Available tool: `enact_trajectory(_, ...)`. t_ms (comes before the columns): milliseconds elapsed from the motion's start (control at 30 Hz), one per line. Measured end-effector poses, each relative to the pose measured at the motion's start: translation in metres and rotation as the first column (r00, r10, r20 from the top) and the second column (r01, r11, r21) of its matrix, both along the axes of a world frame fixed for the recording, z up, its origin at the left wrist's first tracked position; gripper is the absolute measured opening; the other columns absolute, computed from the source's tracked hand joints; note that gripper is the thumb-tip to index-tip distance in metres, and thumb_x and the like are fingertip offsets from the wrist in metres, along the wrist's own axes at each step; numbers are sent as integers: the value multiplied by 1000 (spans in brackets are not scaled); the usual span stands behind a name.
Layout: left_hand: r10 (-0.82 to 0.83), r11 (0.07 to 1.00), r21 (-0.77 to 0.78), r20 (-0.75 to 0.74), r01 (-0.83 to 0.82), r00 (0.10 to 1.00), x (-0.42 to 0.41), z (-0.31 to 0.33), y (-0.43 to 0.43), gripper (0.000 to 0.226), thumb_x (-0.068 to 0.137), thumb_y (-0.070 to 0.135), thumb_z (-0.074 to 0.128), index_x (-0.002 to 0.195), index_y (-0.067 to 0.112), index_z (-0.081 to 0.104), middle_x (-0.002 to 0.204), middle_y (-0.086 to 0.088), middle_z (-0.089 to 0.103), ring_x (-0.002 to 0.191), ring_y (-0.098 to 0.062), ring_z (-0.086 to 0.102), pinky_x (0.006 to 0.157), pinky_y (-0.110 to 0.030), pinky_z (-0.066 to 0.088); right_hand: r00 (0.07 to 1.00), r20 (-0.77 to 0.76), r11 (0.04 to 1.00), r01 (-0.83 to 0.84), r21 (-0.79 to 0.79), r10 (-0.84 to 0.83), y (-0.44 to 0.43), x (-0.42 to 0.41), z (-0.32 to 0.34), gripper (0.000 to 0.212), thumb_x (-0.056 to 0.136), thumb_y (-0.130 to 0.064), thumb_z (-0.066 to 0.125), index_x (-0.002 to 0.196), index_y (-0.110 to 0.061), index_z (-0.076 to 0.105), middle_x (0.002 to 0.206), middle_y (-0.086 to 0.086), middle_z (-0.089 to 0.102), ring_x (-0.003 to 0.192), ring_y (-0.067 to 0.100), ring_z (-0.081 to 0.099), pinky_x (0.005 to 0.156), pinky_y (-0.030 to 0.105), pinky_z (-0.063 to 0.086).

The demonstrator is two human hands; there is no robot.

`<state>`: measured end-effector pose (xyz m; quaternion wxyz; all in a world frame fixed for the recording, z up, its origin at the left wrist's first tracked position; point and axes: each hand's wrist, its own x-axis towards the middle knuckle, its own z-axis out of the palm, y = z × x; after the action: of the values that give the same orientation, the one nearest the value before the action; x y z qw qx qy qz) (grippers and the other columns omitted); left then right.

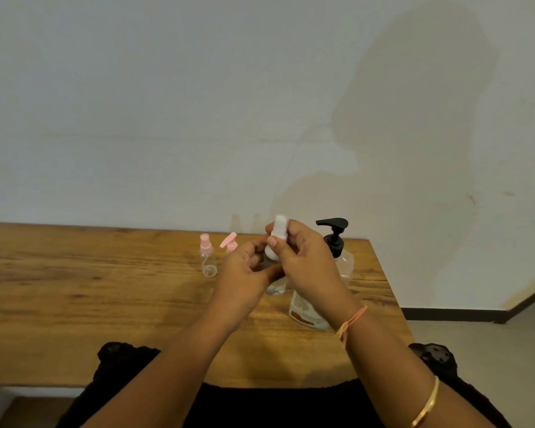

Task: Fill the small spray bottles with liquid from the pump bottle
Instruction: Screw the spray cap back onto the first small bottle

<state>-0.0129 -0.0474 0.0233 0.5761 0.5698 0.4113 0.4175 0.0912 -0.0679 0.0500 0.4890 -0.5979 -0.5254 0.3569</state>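
My right hand (303, 264) is clamped on the white spray cap (280, 228), with the thumb in front and the fingers wrapped behind. My left hand (244, 273) grips the clear body of the small bottle (275, 287) just below, low over the counter (105, 288). I cannot tell whether the base touches it.

I judge the step to be turning the cap on its thread. I cannot tell whether it is coming off or going on.

To do it well:
- Hold the body fixed in the left hand and turn only the cap.
- Grip the collar, not the nozzle top, so the sprayer is not pressed.
- Hold the bottle upright.
- The wall looks thin, so I do not squeeze it.

The pump bottle (345, 267) stands just behind my right hand, near enough to knock, so I work with that elbow in. A pink spray bottle (207, 257) and a pink flip-top bottle (230, 244) stand beyond my left hand.
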Motion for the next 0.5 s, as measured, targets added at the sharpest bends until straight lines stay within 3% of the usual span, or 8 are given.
enact_trajectory(100, -137, 979, -144, 53, 143, 989, -10, 2, 7, 43, 76, 4, 69, 114, 20, 59, 100, -1, 73, 94, -12, 69, 76, -33, 58, 938, -257, 964, -256, -67, 231, -1, 19, 9, 22, 93, -7, 52, 113, -12, 60, 109, 8, 69, 100, 19, 66, 87, 26, 54)
enact_trajectory(167, -214, 956, -188, 87, 227, 973, -14, 4, 11, 44, 74, 4, 70, 113, 22, 59, 102, -2, 72, 97, -15, 68, 79, -39, 57, 892, -322, 937, -347, -42, 316, -4, 27, 12, 26, 93, -6, 51, 117, -10, 59, 111, 9, 69, 103, 20, 65, 90, 28, 52)
enact_trajectory(333, -158, 972, -157, 118, 175, 980, -7, 0, 7, 40, 78, 3, 67, 113, 20, 59, 101, -3, 73, 95, -16, 69, 75, -37, 59, 965, -195, 983, -183, -7, 178, 1, 16, 4, 19, 94, -7, 51, 102, -19, 63, 96, 2, 70, 91, 13, 66, 81, 22, 54)
enact_trajectory(500, -11, 999, -39, 38, 13, 999, -2, -10, 6, 32, 82, 7, 64, 109, 23, 60, 95, 3, 73, 89, -8, 69, 76, -29, 58, 999, -44, 998, -15, 58, 18, 7, -4, -13, 18, 94, -10, 52, 99, -25, 61, 93, 0, 67, 95, 18, 64, 85, 35, 54)
